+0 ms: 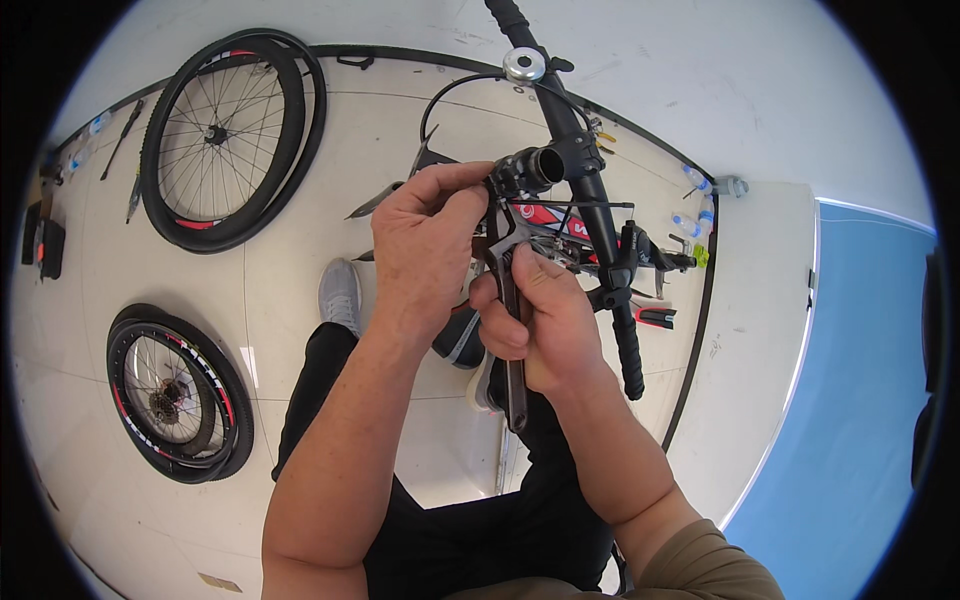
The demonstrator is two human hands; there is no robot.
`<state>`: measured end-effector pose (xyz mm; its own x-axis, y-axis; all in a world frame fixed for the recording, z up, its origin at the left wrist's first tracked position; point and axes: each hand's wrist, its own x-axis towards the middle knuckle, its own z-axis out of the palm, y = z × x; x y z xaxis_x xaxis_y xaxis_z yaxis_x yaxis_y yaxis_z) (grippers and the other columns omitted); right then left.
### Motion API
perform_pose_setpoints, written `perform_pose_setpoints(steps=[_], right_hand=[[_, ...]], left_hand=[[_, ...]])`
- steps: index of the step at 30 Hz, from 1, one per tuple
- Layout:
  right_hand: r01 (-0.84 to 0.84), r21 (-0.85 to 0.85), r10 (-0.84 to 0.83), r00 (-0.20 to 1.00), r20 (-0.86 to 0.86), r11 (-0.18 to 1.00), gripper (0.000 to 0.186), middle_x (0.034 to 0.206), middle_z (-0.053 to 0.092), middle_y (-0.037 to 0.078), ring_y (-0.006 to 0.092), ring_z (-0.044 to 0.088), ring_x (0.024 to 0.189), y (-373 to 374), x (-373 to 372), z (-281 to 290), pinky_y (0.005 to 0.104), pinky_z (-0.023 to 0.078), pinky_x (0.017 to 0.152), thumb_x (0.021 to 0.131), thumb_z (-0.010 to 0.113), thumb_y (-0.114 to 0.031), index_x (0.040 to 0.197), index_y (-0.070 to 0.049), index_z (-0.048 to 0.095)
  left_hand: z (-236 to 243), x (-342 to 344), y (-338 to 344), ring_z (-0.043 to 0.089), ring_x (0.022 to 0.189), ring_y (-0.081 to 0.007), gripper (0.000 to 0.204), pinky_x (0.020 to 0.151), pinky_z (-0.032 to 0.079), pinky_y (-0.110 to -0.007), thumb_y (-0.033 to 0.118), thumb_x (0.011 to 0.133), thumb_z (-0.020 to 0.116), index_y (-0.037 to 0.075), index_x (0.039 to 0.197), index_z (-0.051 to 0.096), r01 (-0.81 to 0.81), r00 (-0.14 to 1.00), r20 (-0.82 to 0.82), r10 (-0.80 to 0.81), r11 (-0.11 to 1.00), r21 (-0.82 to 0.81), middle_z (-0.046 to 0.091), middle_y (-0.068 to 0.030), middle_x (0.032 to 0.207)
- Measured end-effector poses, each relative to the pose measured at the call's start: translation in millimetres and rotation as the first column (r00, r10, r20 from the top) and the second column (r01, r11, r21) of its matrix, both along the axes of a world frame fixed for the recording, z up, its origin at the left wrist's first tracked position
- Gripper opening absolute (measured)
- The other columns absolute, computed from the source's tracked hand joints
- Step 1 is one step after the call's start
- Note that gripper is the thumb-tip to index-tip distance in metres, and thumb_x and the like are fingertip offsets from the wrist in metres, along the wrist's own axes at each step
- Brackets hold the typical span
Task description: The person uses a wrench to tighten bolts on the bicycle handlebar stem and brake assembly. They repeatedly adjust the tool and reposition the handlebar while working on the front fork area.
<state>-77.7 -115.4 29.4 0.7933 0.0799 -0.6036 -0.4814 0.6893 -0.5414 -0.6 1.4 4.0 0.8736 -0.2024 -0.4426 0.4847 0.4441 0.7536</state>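
Observation:
My right hand [548,318] is wrapped round a dark adjustable wrench [516,395]. The wrench's jaw end reaches up to the front of a bicycle frame [565,222], close below the stem. My left hand [425,235] has its thumb and fingers pinched together at the black round clamp parts [515,172] there; what lies between the fingertips is hidden. A black handlebar [597,228] with a silver bell [524,65] runs lengthwise just right of both hands. The open end of a dark tube [547,166] faces up beside it.
Wheels with black tyres [295,110] lean together at the upper left, and more wheels [240,430] lie at the lower left. Plastic bottles [697,180] stand along the right wall. A black toolbox [50,248] sits far left. My shoe [340,295] rests on the tiles.

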Motion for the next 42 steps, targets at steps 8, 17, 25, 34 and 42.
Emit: perform_pose_setpoints(steps=[8, 17, 25, 34, 42], right_hand=[[-0.012, -0.528, 0.079, 0.992, 0.104, 0.849, 0.031, 0.083, 0.067, 0.015, 0.0123, 0.051, 0.048, 13, 0, -3, 0.0249, 0.04, 0.045, 0.11, 0.035, -0.023, 0.115, 0.001, 0.055], [0.007, -0.515, 0.057, 0.992, 0.109, 0.857, 0.031, 0.083, 0.068, 0.013, 0.0106, 0.053, 0.05, 13, 0, -4, 0.0229, 0.04, 0.044, 0.11, 0.037, -0.022, 0.116, 0.001, 0.056], [-0.069, -0.622, 0.139, 0.988, 0.065, 0.78, 0.03, 0.083, 0.069, 0.013, 0.0104, 0.053, 0.049, 3, 3, -1, 0.0226, 0.038, 0.043, 0.109, 0.038, -0.022, 0.11, 0.0, 0.058], [-0.05, -0.658, 0.147, 0.985, 0.093, 0.751, 0.028, 0.084, 0.069, 0.01, 0.0084, 0.057, 0.052, 5, 1, -7, 0.021, 0.04, 0.044, 0.109, 0.04, -0.023, 0.113, -0.002, 0.058], [0.013, -0.557, 0.067, 0.99, 0.123, 0.83, 0.03, 0.086, 0.069, 0.012, 0.0121, 0.06, 0.054, 13, 1, -11, 0.0227, 0.043, 0.044, 0.109, 0.038, -0.024, 0.116, 0.0, 0.055]], left_hand=[[-1, 1, -2, 0.064, 0.086, -0.0127, 0.02, 0.079, 0.052, -0.026, 0.004, 0.092, 0.061, -0.001, 0.109, 0.07, -0.005, 1.0, 0.013, 0.005, 1.0, 0.02, 0.07, -0.0069, 0.097], [-2, 1, -1, 0.065, 0.087, -0.0127, 0.021, 0.08, 0.053, -0.026, 0.003, 0.091, 0.06, -0.002, 0.109, 0.07, -0.006, 1.0, 0.016, 0.007, 1.0, -0.02, 0.071, -0.0075, 0.096], [-3, 0, -3, 0.065, 0.086, -0.0126, 0.02, 0.081, 0.053, -0.026, 0.002, 0.091, 0.06, -0.002, 0.107, 0.071, -0.023, 0.999, 0.024, 0.023, 0.999, -0.028, 0.071, -0.0079, 0.096], [-5, 1, -3, 0.065, 0.087, -0.0134, 0.021, 0.08, 0.053, -0.027, 0.003, 0.091, 0.06, -0.002, 0.109, 0.07, -0.016, 1.0, 0.025, 0.016, 1.0, -0.005, 0.071, -0.008, 0.097], [2, 1, -1, 0.065, 0.089, -0.0156, 0.022, 0.079, 0.052, -0.028, 0.004, 0.092, 0.06, -0.002, 0.11, 0.069, 0.005, 1.0, -0.025, -0.005, 1.0, 0.019, 0.071, -0.0086, 0.097]])
